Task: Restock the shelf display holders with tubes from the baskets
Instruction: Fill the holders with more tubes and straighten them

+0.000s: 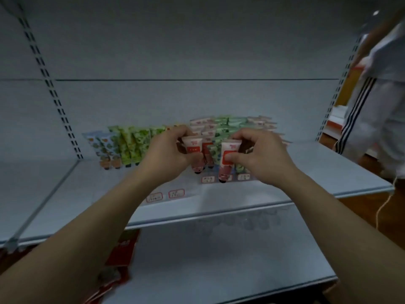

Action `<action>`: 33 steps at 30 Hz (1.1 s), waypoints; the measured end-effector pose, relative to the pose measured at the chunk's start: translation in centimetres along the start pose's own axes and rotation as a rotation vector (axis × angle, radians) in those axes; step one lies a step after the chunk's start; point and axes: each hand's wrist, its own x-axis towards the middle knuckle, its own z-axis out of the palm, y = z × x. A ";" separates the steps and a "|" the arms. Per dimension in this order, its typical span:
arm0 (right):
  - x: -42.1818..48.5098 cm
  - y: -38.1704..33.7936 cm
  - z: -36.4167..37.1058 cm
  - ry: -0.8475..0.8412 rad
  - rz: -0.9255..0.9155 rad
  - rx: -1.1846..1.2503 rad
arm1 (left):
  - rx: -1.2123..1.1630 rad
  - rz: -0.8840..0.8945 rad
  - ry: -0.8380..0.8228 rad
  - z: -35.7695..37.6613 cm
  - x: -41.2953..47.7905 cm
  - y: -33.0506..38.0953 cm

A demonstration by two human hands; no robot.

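Two grey shelves are seen: the upper shelf (306, 163) carries the stock, and the lower shelf (219, 260) lies beneath the forearms. A person (381, 119) in white, striped trousers is seen blurred at the far right. On the upper shelf green tubes (133, 145) are stood upright to the left, with orange-printed tubes (105, 150) at their left end. Tiered tubes (228, 126) in pink and green are ranked behind the hands. A red pack (122, 249) is seen by the left forearm, at the lower shelf's left edge.

Both hands are raised before the tiered stock. A pink tube (195, 152) is gripped by the left hand (163, 154), cap down and crimped end up. The fingers (178, 133) are curled round its left side and back, so only its front and cap are shown. A second pink tube (226, 170) is pinched by the right hand (260, 156), also cap down: the thumb (233, 157) is pressed on its red label and the forefinger is hooked over its crimped end. The two are held apart, with ranked tubes seen between them. Whether either cap touches the shelf cannot be told. Small labels (176, 193) are fixed along the front, below the hands.
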 end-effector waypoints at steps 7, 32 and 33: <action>2.3 1.4 3.4 0.079 -0.139 -0.187 | 0.028 0.024 0.096 1.7 2.1 -2.7; 4.5 1.7 5.3 0.076 -0.503 -0.776 | -0.020 0.054 0.138 4.6 2.8 -6.2; 4.7 1.7 5.2 0.056 -0.470 -0.763 | -0.010 0.054 0.137 4.6 2.9 -6.2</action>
